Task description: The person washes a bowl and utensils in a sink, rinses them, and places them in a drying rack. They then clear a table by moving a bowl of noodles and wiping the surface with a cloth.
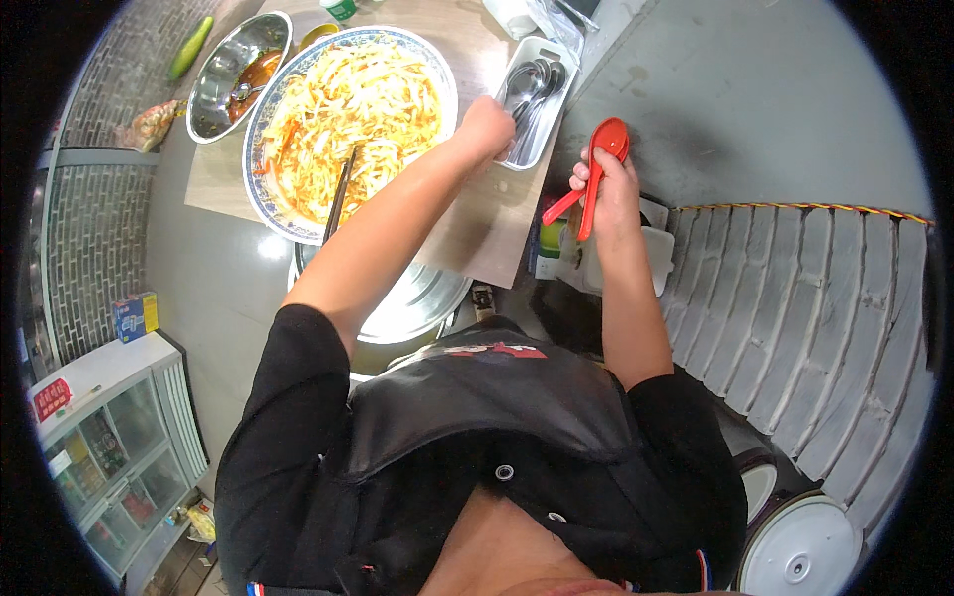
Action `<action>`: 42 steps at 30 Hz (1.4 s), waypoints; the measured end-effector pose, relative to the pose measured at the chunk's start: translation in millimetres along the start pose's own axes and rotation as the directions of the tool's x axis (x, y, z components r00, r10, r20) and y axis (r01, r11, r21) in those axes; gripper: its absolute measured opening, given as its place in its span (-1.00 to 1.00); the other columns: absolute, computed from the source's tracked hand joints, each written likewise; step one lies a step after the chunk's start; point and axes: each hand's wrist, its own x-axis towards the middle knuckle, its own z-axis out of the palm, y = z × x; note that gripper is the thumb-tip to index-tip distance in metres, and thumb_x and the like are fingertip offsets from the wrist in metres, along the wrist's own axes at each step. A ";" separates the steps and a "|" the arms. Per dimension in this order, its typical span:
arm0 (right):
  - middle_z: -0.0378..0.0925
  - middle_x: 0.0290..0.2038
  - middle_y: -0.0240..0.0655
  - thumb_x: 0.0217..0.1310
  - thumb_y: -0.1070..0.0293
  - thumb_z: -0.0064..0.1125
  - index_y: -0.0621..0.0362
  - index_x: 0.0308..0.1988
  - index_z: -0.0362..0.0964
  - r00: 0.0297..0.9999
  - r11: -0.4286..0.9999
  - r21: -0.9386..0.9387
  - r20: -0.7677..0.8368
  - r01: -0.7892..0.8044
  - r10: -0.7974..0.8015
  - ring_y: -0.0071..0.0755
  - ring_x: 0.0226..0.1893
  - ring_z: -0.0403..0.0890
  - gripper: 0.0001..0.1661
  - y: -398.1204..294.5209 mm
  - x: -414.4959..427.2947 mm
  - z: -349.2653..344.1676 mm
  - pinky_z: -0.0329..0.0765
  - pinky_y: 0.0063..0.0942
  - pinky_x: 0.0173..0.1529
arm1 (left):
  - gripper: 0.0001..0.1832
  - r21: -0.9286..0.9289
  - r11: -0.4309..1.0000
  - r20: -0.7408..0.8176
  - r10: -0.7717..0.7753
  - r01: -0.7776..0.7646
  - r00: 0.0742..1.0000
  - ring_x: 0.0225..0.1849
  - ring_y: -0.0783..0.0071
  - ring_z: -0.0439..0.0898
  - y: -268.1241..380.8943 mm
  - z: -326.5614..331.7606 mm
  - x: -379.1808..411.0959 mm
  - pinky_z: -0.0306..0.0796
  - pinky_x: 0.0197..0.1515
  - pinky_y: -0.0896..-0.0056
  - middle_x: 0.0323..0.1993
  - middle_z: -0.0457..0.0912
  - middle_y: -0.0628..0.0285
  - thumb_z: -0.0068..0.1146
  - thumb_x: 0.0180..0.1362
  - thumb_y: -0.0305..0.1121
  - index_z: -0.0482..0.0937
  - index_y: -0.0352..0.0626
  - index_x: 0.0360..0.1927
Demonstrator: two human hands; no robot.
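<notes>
My right hand [616,182] grips two red spoons [611,136], one lying over the other, bowls up and handles fanned apart. It is held out past the table's right edge. Curled at the near left rim of a white plastic tray [528,158] is my left hand [488,128]; its fingertips are hidden, so I cannot tell what it holds. Metal spoons [531,86] lie in that tray. Left of it stands a large blue-and-white patterned bowl [252,160] full of pale shredded food [358,112] in reddish sauce. Dark chopsticks [340,194] rest in this food, passing behind my left forearm.
A steel bowl [205,112] with red sauce and a spoon is at the far left of the wood-look table [484,238]. Below the table's near edge sits a large round metal lid [410,302]. Lidded containers [656,257] stand under my right hand. A grey brick wall [805,313] is at right.
</notes>
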 end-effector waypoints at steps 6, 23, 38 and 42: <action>0.33 -0.41 -0.26 0.13 0.51 -0.07 0.20 -0.22 0.23 0.998 0.995 -0.096 -0.052 -0.033 0.028 -0.44 -0.56 0.34 -0.84 6.9 2.1 -2.2 0.31 -0.54 -0.57 | -0.87 0.635 0.769 -0.232 0.281 -0.074 0.931 -0.34 0.01 0.59 -22.4 23.4 63.7 0.45 -0.40 0.12 -0.41 0.54 -0.20 -0.04 0.02 -0.50 0.37 -0.37 -0.38; 0.47 -0.47 -0.33 0.17 0.34 -0.14 0.15 -0.22 0.28 0.996 0.841 -0.540 -0.065 0.018 -0.062 -0.58 -0.58 0.37 -0.82 -2.3 4.2 9.2 0.37 -0.61 -0.54 | -0.76 0.983 0.135 0.038 0.508 -0.123 0.860 -0.16 0.14 0.55 -21.0 45.3 56.3 0.46 -0.19 0.25 -0.26 0.54 -0.04 -0.11 0.05 -0.46 0.43 -0.35 -0.21; 0.49 -0.32 -0.09 -0.01 0.42 -0.08 0.21 -0.08 0.30 0.912 0.100 -0.939 0.289 0.330 -0.291 -0.11 -0.32 0.53 -0.60 -17.1 45.1 41.1 0.45 -0.28 -0.25 | -0.71 0.931 0.291 0.059 0.475 -0.220 0.878 -0.27 0.17 0.62 -27.8 35.8 74.0 0.50 -0.27 0.31 -0.33 0.59 -0.06 -0.02 0.01 -0.49 0.40 -0.50 -0.21; 0.51 -0.24 -0.04 0.03 0.34 -0.07 0.12 -0.07 0.34 0.947 -0.284 -0.929 0.285 0.235 -0.149 0.02 -0.28 0.54 -0.61 -20.0 66.8 74.7 0.44 -0.19 -0.14 | -0.74 0.879 0.368 0.070 0.529 -0.303 0.846 -0.24 0.14 0.60 -36.8 27.7 80.7 0.48 -0.23 0.26 -0.32 0.58 -0.08 -0.07 0.04 -0.49 0.40 -0.45 -0.20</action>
